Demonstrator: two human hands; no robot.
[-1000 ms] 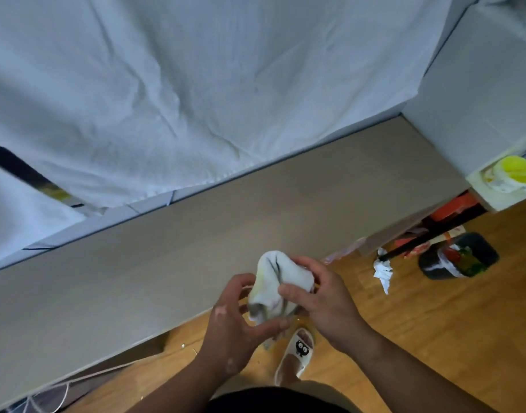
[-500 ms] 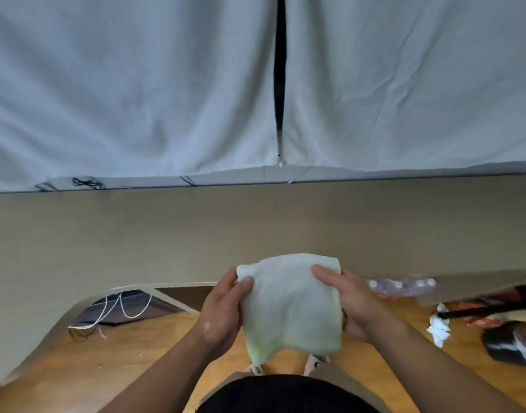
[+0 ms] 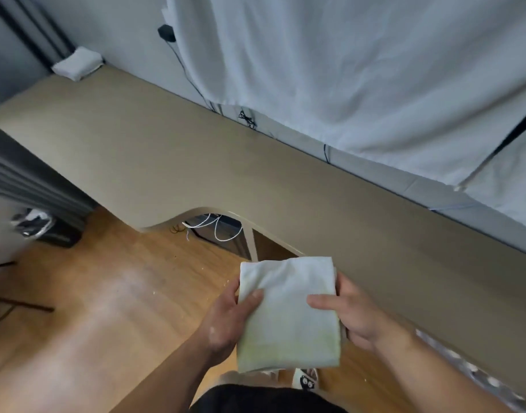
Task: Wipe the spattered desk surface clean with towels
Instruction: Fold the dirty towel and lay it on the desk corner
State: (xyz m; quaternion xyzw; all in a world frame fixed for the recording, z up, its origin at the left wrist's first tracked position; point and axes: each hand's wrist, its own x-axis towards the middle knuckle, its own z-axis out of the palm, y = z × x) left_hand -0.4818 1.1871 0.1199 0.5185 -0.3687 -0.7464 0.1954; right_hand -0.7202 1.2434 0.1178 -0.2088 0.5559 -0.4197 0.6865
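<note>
The left hand pinches the left edge of a folded white towel and the right hand grips the right edge, thumbs on top. The towel, tinged yellowish low down, is held above the floor, just off the desk. At the desk's far corner lies what looks like a folded cloth.

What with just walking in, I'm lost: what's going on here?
A person stands at a long desk and holds a folded towel between the left hand and the right hand, thumbs on top. The towel has a yellow-green tint along its lower part. It appears held in the air by the desk's near edge, not pressed on the surface. A second towel lies folded at the desk's far left corner.
</note>
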